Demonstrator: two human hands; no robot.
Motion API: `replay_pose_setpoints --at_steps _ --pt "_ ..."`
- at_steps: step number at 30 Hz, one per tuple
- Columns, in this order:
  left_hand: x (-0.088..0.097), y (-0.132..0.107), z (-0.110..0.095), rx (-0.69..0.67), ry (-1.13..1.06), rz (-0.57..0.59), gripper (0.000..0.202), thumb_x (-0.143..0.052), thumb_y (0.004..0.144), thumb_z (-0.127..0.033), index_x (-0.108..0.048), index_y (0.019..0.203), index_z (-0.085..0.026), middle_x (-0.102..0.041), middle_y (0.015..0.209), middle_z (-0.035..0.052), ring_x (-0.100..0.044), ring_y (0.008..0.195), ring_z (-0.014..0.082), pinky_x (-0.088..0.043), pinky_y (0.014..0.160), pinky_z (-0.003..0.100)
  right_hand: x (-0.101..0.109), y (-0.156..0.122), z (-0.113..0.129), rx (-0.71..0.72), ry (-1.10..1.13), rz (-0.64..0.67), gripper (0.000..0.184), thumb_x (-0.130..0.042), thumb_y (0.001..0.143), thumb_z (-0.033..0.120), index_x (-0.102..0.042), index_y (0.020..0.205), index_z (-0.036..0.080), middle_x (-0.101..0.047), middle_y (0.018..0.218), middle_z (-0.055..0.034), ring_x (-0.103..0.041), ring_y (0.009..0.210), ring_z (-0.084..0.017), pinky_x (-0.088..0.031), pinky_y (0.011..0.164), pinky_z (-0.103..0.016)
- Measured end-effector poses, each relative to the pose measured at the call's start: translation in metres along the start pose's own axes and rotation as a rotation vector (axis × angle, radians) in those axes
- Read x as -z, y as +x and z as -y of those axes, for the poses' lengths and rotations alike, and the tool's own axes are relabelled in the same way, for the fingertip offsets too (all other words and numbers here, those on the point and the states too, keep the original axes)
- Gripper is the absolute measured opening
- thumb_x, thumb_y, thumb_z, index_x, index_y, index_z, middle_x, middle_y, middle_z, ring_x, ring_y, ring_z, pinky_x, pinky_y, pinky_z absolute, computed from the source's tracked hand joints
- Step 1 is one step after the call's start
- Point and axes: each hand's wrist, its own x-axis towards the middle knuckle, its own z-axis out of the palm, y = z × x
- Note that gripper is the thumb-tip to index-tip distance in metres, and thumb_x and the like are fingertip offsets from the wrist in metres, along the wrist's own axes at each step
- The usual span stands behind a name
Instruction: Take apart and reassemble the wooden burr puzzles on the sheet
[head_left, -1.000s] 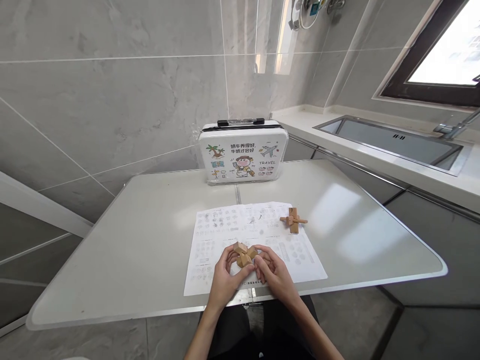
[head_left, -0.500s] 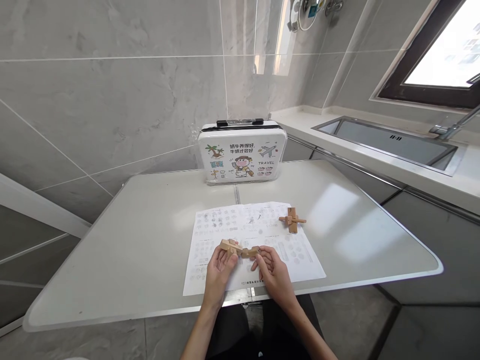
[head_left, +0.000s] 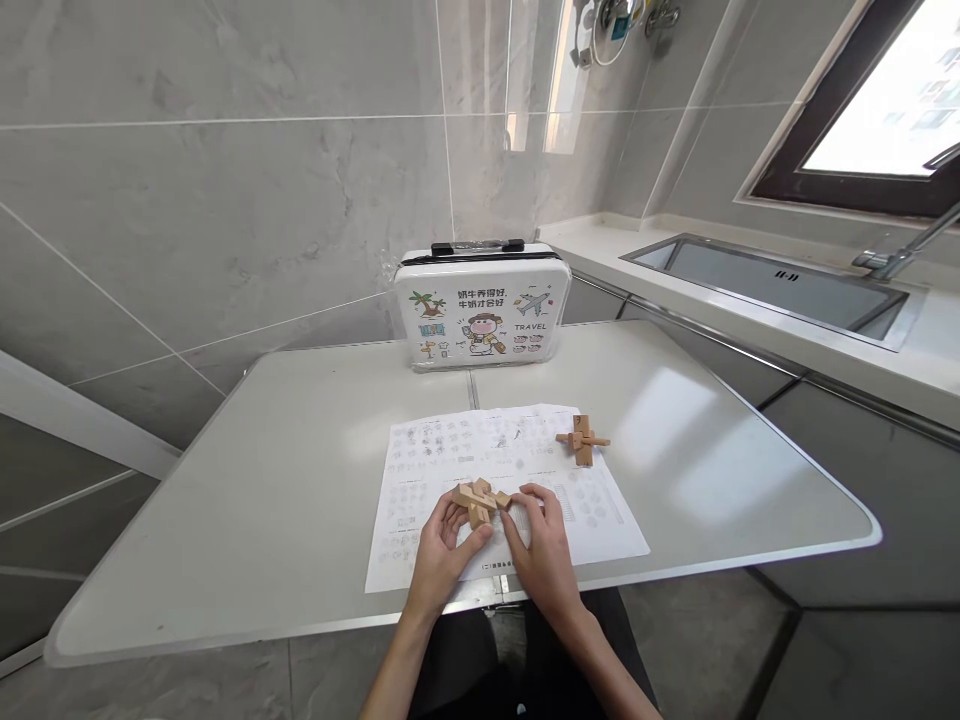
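Note:
My left hand (head_left: pixel 442 548) and my right hand (head_left: pixel 541 545) both grip a small light-wood interlocking puzzle (head_left: pixel 480 499), held just above a printed instruction sheet (head_left: pixel 600 515) near the table's front edge. The fingers of both hands curl around the wooden pieces, left hand on the left side and right hand on the right. A second, assembled wooden cross puzzle (head_left: pixel 582 440) lies on the sheet's far right corner, apart from both hands.
The white table (head_left: pixel 285 500) holds a white tin case (head_left: pixel 480 312) with cartoon travel prints, standing at its far edge against the tiled wall. A counter with a steel sink (head_left: pixel 772 285) and tap runs along the right, under a window.
The wooden pieces were pulled apart into a longer row half a second ago and are now pushed back together into a compact cluster. Both hands stay on them.

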Motion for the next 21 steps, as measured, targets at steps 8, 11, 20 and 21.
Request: replay_pose_setpoints --at_steps 8,11,20,21 --pt "-0.001 0.001 0.002 -0.009 0.055 0.043 0.062 -0.083 0.085 -0.039 -0.058 0.139 -0.023 -0.061 0.149 0.0143 -0.057 0.14 0.0318 -0.042 0.121 0.047 0.004 0.001 0.004 0.032 -0.003 0.034 0.031 -0.06 0.101 0.032 -0.06 0.131 0.025 -0.055 0.132 -0.0161 -0.055 0.126 -0.035 -0.052 0.103 -0.057" --pt "-0.001 0.0 0.001 -0.006 0.06 0.045 0.062 -0.083 0.085 -0.04 -0.058 0.139 -0.022 -0.062 0.148 0.0142 -0.057 0.139 0.0316 -0.043 0.12 0.045 0.012 0.003 0.009 0.024 0.082 0.058 0.028 -0.06 0.1 0.032 -0.064 0.127 0.025 -0.056 0.133 -0.016 -0.056 0.127 -0.035 -0.052 0.104 -0.056" --pt "-0.001 -0.002 0.002 -0.016 0.142 0.087 0.063 -0.087 0.079 -0.038 -0.062 0.134 -0.02 -0.067 0.138 0.0147 -0.061 0.132 0.0329 -0.045 0.116 0.048 0.02 0.006 0.004 0.039 0.223 0.107 0.017 -0.061 0.101 0.034 -0.072 0.112 0.026 -0.06 0.132 -0.0139 -0.058 0.126 -0.033 -0.051 0.105 -0.053" --pt "-0.002 -0.003 0.003 -0.022 0.154 0.073 0.063 -0.086 0.08 -0.038 -0.061 0.135 -0.021 -0.066 0.14 0.0146 -0.061 0.131 0.0327 -0.045 0.115 0.048 0.02 0.006 0.002 0.023 0.247 0.092 0.017 -0.061 0.102 0.036 -0.071 0.111 0.025 -0.061 0.129 -0.0137 -0.059 0.124 -0.032 -0.051 0.105 -0.052"
